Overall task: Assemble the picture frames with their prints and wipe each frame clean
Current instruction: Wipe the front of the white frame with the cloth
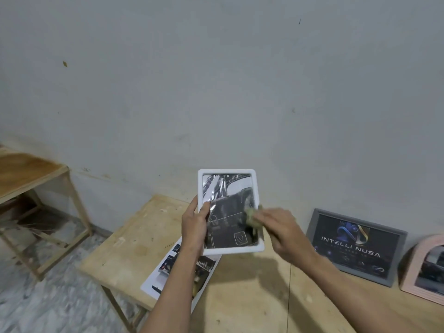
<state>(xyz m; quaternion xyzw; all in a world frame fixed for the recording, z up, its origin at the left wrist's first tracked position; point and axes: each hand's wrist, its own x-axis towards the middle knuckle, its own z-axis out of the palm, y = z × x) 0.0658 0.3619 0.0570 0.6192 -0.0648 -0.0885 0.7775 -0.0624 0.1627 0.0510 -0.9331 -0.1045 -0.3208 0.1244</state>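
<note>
My left hand (195, 224) grips the left edge of a white picture frame (228, 172), held upright above the wooden table (134, 241). A dark print with shiny glare fills the frame. My right hand (281, 227) presses a small greenish cloth (252, 216) against the frame's glass at its right side. Against the wall at the right leans a grey frame (355, 246) holding a dark print with white lettering. At the far right edge, a pink arched frame (425, 267) with a print also leans on the wall, partly cut off by the view.
A white sheet of several small printed photos (165, 267) lies flat on the table under my left forearm. A lower wooden shelf unit (36, 179) stands to the left on the marbled floor (52, 292). The grey wall rises close behind the table.
</note>
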